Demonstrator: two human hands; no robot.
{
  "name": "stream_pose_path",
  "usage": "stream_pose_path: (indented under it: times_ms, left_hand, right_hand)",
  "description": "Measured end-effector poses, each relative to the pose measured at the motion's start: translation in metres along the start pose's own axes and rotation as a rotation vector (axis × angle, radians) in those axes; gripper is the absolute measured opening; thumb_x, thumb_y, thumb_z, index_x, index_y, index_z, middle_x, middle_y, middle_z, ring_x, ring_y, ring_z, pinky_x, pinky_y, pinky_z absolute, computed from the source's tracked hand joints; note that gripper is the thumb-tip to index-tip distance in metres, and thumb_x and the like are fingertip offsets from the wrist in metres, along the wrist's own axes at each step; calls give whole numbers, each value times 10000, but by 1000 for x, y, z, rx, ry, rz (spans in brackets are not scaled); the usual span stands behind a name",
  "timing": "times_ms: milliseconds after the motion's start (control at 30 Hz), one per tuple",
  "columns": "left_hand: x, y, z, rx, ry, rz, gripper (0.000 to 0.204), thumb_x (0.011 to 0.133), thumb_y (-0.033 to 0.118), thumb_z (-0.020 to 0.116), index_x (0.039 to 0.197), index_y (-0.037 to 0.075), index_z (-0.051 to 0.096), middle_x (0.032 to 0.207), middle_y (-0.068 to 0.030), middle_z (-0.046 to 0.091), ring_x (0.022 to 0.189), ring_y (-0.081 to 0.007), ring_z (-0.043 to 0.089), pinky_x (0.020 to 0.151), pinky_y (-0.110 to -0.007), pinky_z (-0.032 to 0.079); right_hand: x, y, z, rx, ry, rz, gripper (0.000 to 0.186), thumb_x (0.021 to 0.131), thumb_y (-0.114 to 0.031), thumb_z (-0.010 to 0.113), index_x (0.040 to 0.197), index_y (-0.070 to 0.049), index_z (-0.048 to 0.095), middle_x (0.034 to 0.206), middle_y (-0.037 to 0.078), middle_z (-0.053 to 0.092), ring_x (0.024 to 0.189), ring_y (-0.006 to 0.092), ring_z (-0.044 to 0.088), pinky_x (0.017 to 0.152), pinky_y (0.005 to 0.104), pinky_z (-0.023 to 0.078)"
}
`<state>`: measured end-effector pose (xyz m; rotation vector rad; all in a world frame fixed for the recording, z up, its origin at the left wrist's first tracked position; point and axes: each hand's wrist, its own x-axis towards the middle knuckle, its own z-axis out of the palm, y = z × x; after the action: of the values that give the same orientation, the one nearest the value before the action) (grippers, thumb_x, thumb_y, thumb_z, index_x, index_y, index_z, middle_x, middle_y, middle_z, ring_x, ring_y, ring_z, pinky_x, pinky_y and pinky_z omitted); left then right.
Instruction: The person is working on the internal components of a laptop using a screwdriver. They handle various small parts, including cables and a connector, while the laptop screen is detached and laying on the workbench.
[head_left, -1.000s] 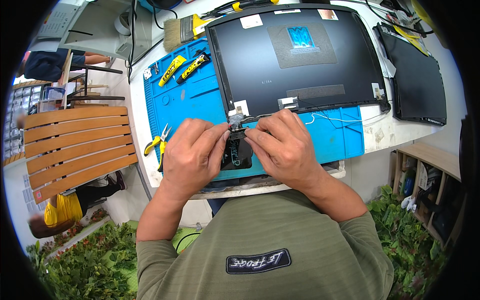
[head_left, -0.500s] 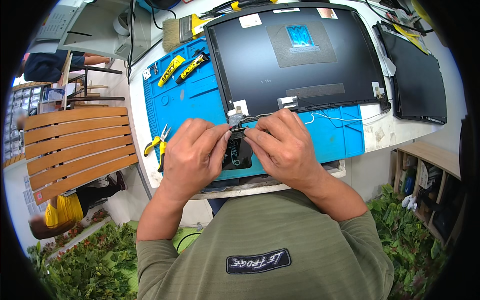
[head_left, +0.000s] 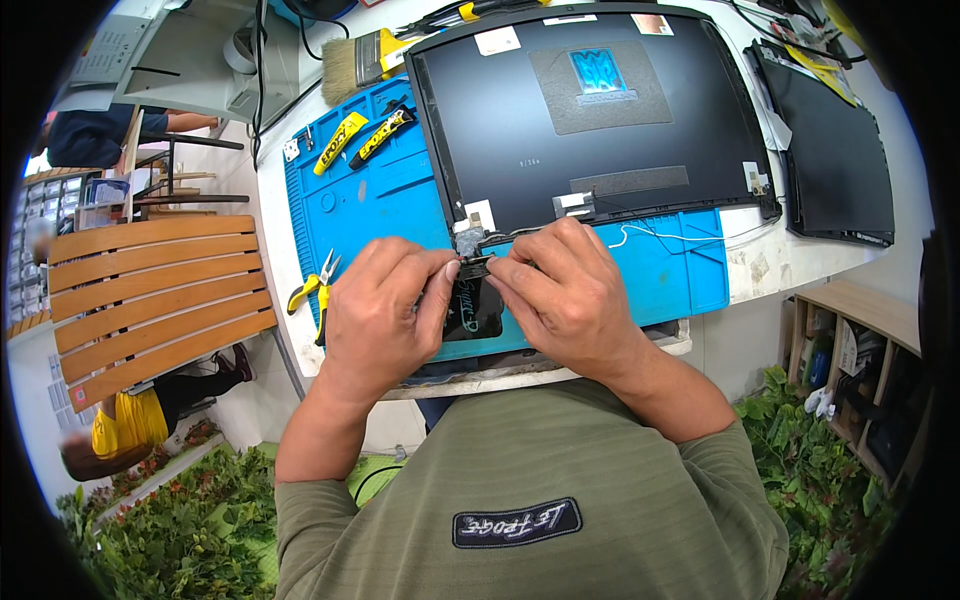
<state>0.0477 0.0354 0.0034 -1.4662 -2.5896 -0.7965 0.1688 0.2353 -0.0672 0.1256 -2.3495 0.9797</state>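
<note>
My left hand (head_left: 383, 305) and my right hand (head_left: 568, 285) meet at the near left corner of a dark laptop lid (head_left: 490, 110). Both are closed, thumbs and forefingers pinching a small dark part (head_left: 474, 268) between them. It looks like a laptop hinge, though fingertips cover its ends. A patch of clear film or tape (head_left: 468, 241) lies at the lid corner just beyond it. Under the fingers, a flat black rectangle (head_left: 478, 312) with light lettering rests on the blue work mat (head_left: 380, 215). Thin wires run along the lid's near edge.
Yellow-handled pliers (head_left: 322, 293) lie left of my left hand. Farther off are a yellow tube (head_left: 341, 143), a black-and-yellow tube (head_left: 382, 137) and a wide brush (head_left: 355, 70). A dark laptop panel (head_left: 830, 145) sits at the right. Two other people are at the far left.
Very little differs. Both hands keep their pinch at the lid corner, with only a slight shift of fingers and view.
</note>
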Motion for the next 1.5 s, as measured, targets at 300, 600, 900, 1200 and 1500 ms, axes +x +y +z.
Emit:
stream_pose_path:
  times_ms: [300, 600, 900, 1200, 1500]
  left_hand:
    - [2, 0, -1, -68, 17, -81, 61, 1003, 37, 904, 1039, 31, 855, 911, -112, 764, 796, -316, 737, 720, -437, 581]
    - [-2, -2, 6, -113, 47, -181, 51, 1030, 49, 893, 1030, 26, 847, 884, -120, 753, 766, -316, 730, 696, -432, 565]
    - [-5, 0, 12, -174, 64, -274, 66, 1045, 63, 896, 1038, 12, 853, 882, -118, 763, 743, -267, 727, 683, -400, 574]
    - [-6, 0, 13, -201, 86, -301, 71, 1058, 63, 887, 1041, 3, 854, 879, -120, 764, 741, -255, 731, 679, -393, 577]
    - [-8, -3, 12, -218, 103, -285, 88, 1059, 80, 892, 1040, 5, 851, 885, -123, 768, 748, -269, 739, 691, -392, 583]
  right_hand:
    - [1, -1, -1, -6, 1, 3, 266, 885, -38, 974, 1136, -41, 884, 1024, 48, 745, 957, 248, 677, 832, 428, 529]
    - [1, -1, -1, 0, -2, 1, 200, 892, -40, 919, 1086, -27, 871, 1030, 61, 734, 1011, 262, 680, 850, 432, 520]
    - [1, 0, 0, 1, -5, -5, 215, 883, -35, 922, 1092, -32, 870, 1033, 59, 733, 1010, 262, 683, 850, 433, 518]
    - [2, 0, -1, -3, -12, -4, 184, 913, -57, 932, 1082, -20, 869, 1033, 64, 735, 1006, 268, 682, 853, 439, 518]
    - [2, -1, -2, -1, -18, 9, 193, 913, -67, 937, 1088, -28, 866, 1035, 65, 727, 1014, 276, 673, 870, 444, 524]
